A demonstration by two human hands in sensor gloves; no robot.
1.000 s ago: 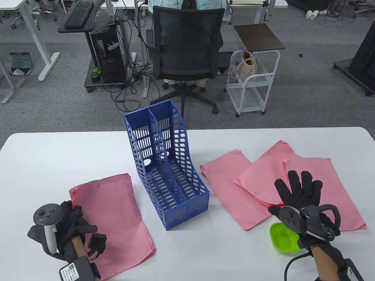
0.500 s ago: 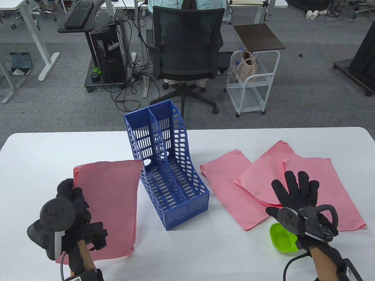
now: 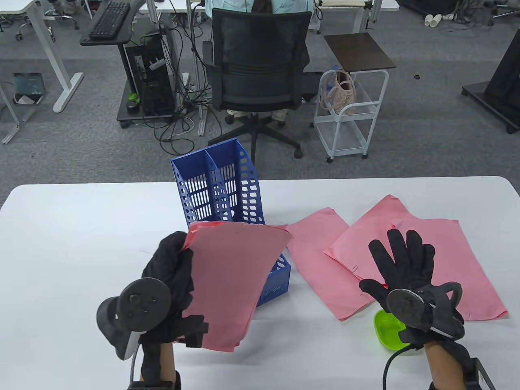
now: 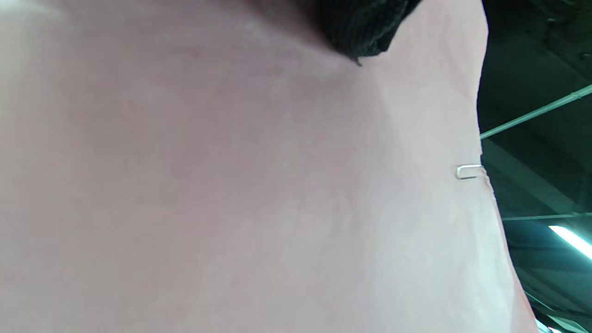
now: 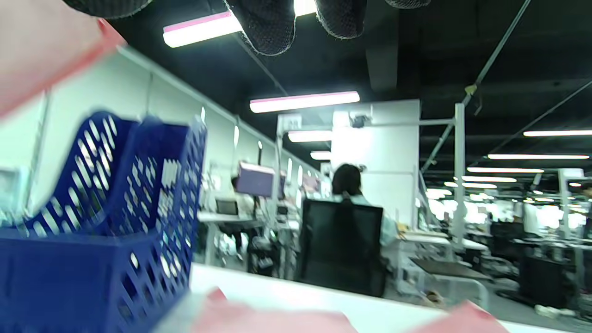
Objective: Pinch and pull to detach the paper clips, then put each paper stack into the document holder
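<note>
Gripping a pink stack at its left edge, your left hand holds it raised at centre frame, in front of the blue holder. A clip sits on its edge. Your right hand, fingers spread, holds nothing above the stacks at right on the bench.

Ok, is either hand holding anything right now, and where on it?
The left hand grips a pink paper stack by its left edge, near the top corner, lifted before the blue document holder. The right hand holds nothing, fingers spread.
</note>
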